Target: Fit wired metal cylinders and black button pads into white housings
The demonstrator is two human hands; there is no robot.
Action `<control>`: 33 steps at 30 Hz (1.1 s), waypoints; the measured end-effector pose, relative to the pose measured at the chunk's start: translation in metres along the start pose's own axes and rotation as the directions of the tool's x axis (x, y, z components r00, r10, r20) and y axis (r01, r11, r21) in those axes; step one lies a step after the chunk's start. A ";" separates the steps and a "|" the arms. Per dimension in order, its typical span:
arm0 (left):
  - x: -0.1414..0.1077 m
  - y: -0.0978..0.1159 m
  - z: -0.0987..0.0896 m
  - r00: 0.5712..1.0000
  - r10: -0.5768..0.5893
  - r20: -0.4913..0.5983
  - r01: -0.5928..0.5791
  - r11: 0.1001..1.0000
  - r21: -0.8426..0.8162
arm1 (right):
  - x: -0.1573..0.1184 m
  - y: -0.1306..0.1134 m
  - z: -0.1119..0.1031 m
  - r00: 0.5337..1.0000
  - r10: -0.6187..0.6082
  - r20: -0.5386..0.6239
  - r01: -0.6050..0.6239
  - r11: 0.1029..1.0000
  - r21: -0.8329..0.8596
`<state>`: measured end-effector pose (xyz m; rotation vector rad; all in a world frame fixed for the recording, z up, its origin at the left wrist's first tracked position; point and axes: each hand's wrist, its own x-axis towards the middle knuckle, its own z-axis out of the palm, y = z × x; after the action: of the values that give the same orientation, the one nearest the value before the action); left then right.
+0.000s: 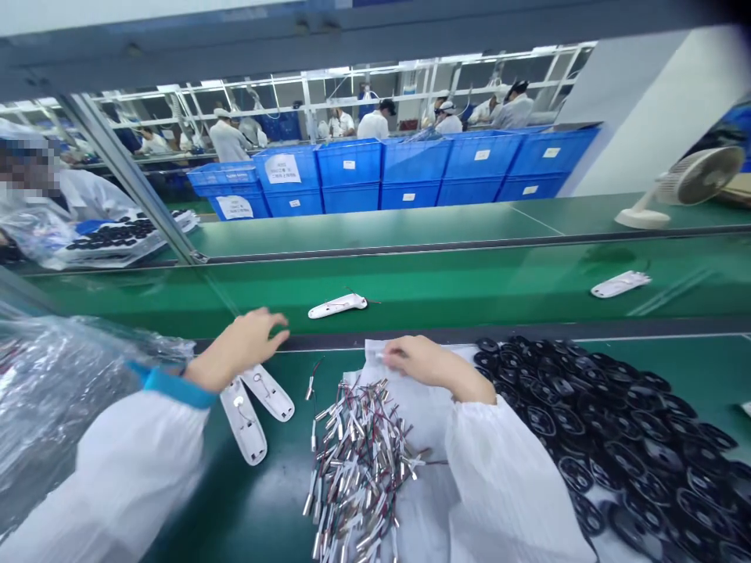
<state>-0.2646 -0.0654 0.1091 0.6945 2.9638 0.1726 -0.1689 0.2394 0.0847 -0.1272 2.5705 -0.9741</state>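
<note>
My left hand [249,344] hovers at the near edge of the green belt with thumb and fingers apart, holding nothing. Below its wrist, two white elongated plastic shells [245,422] with thin wires lie on the green table. My right hand [419,361] is over the white sheet, its fingers curled together; what they hold, if anything, is too small to make out. Just nearer to me is a heap of small silver motors with wires [357,461]. One wired motor [309,387] lies apart, left of the heap. On the belt sits a white shell with wires [338,306].
Many black round parts [616,430] cover the table at right. Clear plastic wrap [52,414] is heaped at left. Another white shell [620,284] is farther right on the belt [469,289]. Beyond stand a fan [680,184], blue bins [411,168] and co-workers in white.
</note>
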 end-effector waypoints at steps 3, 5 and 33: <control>-0.047 -0.001 0.013 0.990 -0.133 0.045 0.128 0.988 0.091 | -0.010 -0.005 -0.008 0.998 -0.024 -0.054 0.027 0.998 0.065; -0.063 0.006 0.023 0.986 -0.158 0.056 0.151 0.983 0.103 | -0.017 -0.012 -0.011 0.995 -0.050 -0.082 0.058 0.994 0.097; -0.028 0.127 -0.049 0.929 0.194 -0.316 -0.317 -0.031 -0.948 | -0.080 -0.042 -0.047 0.667 -0.275 -0.693 0.493 0.860 0.133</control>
<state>-0.1901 0.0308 0.1757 0.8739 1.7239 2.1177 -0.1156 0.2541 0.1697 -0.3111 3.0212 -1.8728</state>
